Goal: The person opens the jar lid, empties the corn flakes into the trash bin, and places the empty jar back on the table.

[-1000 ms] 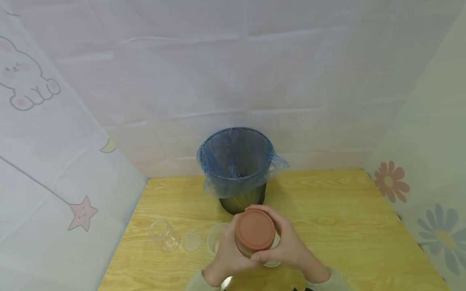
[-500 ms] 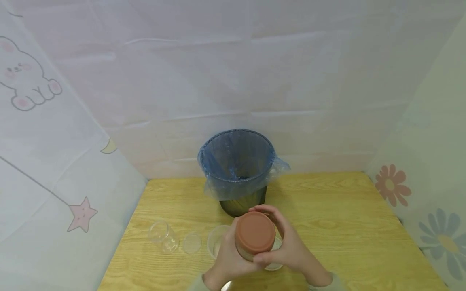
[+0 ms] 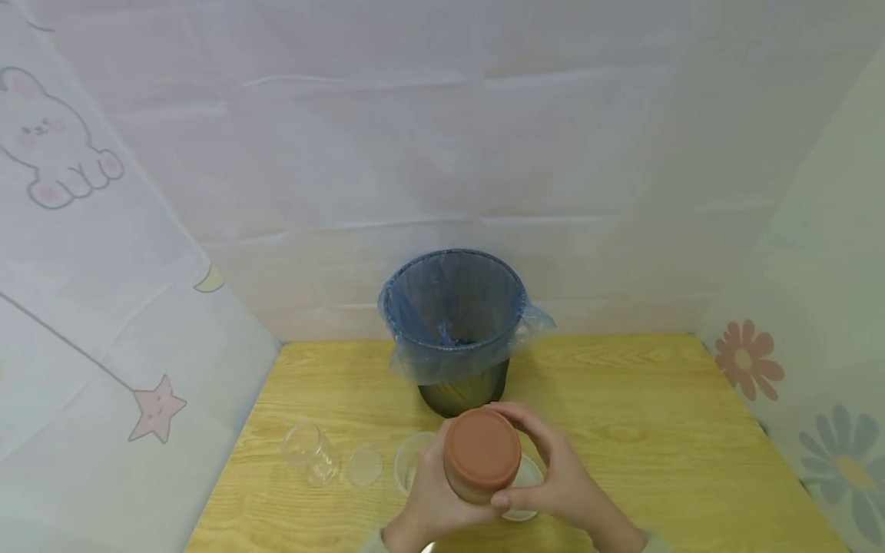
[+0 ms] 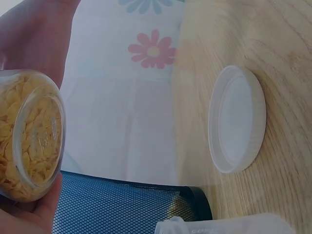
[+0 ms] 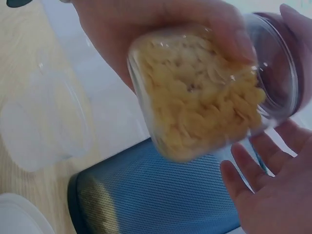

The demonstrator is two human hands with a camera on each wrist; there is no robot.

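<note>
Both hands hold a clear jar [image 5: 195, 97] filled with yellow flakes; it has a reddish-brown screw lid [image 3: 482, 447]. My left hand [image 3: 437, 495] grips the jar's body from the left. My right hand [image 3: 556, 480] curves around the lid from the right, with its thumb in front and fingers behind. In the left wrist view, the rounded base of the jar shows with flakes behind it. The jar is lifted off the table and tilted, its lid towards the head camera.
A black mesh bin [image 3: 466, 390] with a blue bag [image 3: 449, 369] stands behind the hands. At left are a clear jar [image 3: 311, 455] and a small clear disc [image 3: 365, 466]. A clear round container [image 3: 406, 461] and a white lid [image 4: 236, 119] lie near the hands.
The hands and jar sit slightly lower in the head view. My right hand has shifted a little to the right on the lid, showing more of the white lid behind it.
</note>
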